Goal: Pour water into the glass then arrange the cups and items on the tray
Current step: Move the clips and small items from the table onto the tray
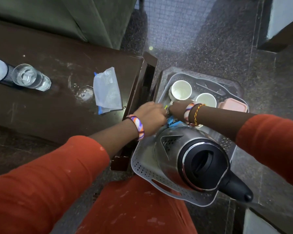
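Grey tray carries kettle and two cups. Left hand and right hand meet over blue item, mostly hidden; grips indeterminate. Filled glass stands near table's left edge.

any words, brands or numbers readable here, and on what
None can be read.
plastic bag on the table: faint print, too blurred to read.
blue packets between the hands in the tray: too hidden and small.
kettle, cups and pink box: no text shows.
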Motion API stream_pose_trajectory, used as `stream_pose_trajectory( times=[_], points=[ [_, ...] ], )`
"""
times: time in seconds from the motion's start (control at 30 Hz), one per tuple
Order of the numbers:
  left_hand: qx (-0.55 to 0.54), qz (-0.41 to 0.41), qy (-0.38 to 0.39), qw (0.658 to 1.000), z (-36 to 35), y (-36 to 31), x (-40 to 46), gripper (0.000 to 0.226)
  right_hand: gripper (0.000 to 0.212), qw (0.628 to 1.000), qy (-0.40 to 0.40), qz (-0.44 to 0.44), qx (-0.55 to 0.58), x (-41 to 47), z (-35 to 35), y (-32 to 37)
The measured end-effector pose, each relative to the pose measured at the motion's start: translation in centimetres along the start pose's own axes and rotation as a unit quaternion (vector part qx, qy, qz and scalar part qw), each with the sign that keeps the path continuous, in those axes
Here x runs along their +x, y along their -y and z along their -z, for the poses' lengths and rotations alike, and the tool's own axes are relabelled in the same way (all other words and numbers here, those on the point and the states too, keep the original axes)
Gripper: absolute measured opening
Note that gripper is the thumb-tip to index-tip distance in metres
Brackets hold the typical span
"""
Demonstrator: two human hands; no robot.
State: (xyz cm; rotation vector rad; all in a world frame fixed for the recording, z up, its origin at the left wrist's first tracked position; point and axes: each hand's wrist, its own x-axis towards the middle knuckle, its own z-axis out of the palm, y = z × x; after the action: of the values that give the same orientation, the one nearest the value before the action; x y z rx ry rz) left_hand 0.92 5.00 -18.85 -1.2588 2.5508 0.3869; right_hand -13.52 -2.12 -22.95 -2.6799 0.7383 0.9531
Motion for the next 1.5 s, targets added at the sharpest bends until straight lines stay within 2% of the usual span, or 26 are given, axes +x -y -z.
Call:
stream_pose_trajectory(
  times=[0.07,0.2,0.4,0.5,0.63,0.73,0.9,1.0,1.13,1.27,1.5],
  points=[
    [0.068,-0.052,0.049,0.995,-0.8,-0.4,0.6,0.031,0.014,1.0,-0.024,-0.005,-0.004,-0.5,0.3,0.2],
    [0.152,-0.059,0.093,0.982,-1.9,-0.8,1.5,0.033,0.022,0.999,-0.037,-0.01,-0.034,-1.7,0.9,0.2],
    [0.186,-0.038,0.112,0.975,-2.2,-1.2,1.6,0.039,0.024,0.999,-0.028,-0.024,-0.02,-1.7,0.9,0.1],
    [0.14,0.012,0.111,0.984,-1.8,-1.4,1.6,0.039,0.023,0.998,-0.048,-0.035,0.009,-1.7,0.4,0.0],
    [0.175,-0.018,0.113,0.978,-1.4,-1.8,1.8,0.038,0.026,0.992,-0.066,-0.073,0.078,-2.1,-0.2,-0.2],
    [0.178,-0.032,0.109,0.977,-0.8,-1.3,1.4,0.033,0.027,0.989,-0.049,-0.093,0.102,-2.6,0.4,-0.2],
    [0.096,-0.066,0.053,0.992,0.6,-0.1,0.1,0.028,0.018,0.99,-0.02,-0.114,0.074,-3.1,2.9,-0.1],
    [0.016,-0.048,0.045,0.998,1.3,1.0,-1.2,0.023,0.016,0.991,0.014,-0.089,0.104,-3.0,5.6,0.0],
    [-0.038,0.0,0.0,0.999,2.4,3.7,-4.1,0.027,0.012,0.991,0.027,-0.06,0.115,-2.3,10.6,1.6],
    [-0.088,0.072,-0.036,0.993,3.5,7.5,-8.2,0.032,0.015,0.995,-0.008,-0.028,0.09,0.0,16.2,5.0],
    [-0.202,0.209,-0.088,0.953,2.6,18.3,-18.2,0.031,0.014,0.993,-0.041,0.034,0.106,9.0,26.4,13.7]
  ],
)
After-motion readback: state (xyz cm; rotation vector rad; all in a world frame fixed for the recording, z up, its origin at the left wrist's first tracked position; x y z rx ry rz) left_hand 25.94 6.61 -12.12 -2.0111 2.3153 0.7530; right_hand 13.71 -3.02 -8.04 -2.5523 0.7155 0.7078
